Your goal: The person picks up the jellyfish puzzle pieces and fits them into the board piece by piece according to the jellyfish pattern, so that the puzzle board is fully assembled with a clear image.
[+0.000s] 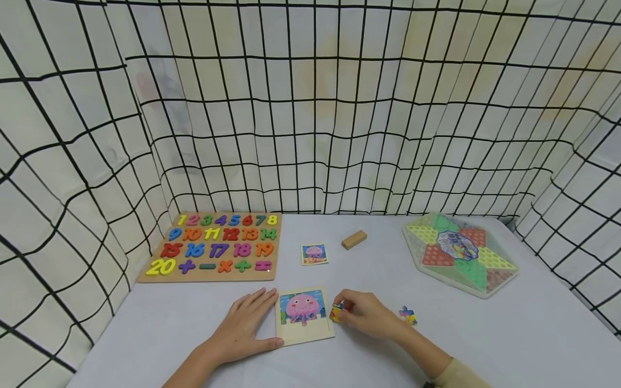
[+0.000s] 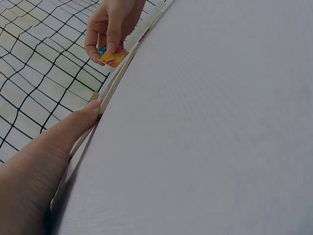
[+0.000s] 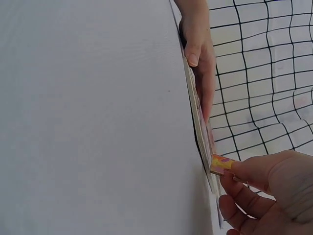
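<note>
A square wooden puzzle board (image 1: 315, 335) lies on the table, its upper part filled with a pink jellyfish picture and its lower strip bare wood. My left hand (image 1: 245, 328) rests along the board's left side, fingers extended, with the thumb at the lower left corner. Between thumb and fingers, my right hand (image 1: 368, 313) pinches a yellow, red and blue puzzle piece (image 1: 336, 312) right at the board's right edge. The same puzzle piece (image 3: 222, 164) shows in the right wrist view, close to the board's edge. Another loose puzzle piece (image 1: 408, 315) lies to the right, beside my right forearm.
Behind the board lie a small jellyfish picture card (image 1: 314, 254) and a wooden block (image 1: 354, 240). A number board (image 1: 208, 248) with coloured numerals is at the back left. A hexagonal star-patterned game board (image 1: 461, 253) sits at the back right. Black-lined netting (image 1: 310, 134) surrounds the table.
</note>
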Demonstrator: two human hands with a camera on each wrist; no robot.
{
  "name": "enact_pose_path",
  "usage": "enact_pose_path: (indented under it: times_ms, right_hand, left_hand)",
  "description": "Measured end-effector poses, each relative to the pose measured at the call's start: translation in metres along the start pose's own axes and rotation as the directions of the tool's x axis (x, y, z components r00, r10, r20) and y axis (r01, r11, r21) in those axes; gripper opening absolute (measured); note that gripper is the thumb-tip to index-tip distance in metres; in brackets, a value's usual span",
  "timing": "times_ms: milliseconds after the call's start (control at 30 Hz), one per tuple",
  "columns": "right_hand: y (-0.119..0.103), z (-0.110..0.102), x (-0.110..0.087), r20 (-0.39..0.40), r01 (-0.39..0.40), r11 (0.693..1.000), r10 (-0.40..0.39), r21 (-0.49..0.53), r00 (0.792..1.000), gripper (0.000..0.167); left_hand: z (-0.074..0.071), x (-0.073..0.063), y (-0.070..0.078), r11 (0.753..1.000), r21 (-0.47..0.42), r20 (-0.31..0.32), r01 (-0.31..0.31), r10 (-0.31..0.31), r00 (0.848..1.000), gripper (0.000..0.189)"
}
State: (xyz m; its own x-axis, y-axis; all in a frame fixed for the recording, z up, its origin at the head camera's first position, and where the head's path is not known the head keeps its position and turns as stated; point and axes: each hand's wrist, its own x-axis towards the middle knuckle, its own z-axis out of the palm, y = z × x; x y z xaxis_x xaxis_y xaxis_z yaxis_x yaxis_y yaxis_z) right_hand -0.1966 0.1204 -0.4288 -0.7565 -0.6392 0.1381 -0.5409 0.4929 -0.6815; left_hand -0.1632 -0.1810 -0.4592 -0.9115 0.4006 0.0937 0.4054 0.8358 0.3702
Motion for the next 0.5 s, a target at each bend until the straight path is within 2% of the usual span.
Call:
enact_pose_path:
  times_ms: [267, 500]
  right_hand:
    - [-0.007, 0.011, 0.013, 0.030, 0.038, 0.999, -0.039, 0.033, 0.999, 0.013]
    - [-0.011, 0.024, 0.027, 0.041, 0.094, 0.993, -0.097, 0.072, 0.994, 0.014]
  left_hand:
    - [0.001, -0.002, -0.001, 0.999, 0.003, -0.027, -0.040, 0.040, 0.999, 0.093]
    - [0.001, -0.003, -0.001, 0.999, 0.013, -0.030, -0.044, 0.044, 0.999, 0.092]
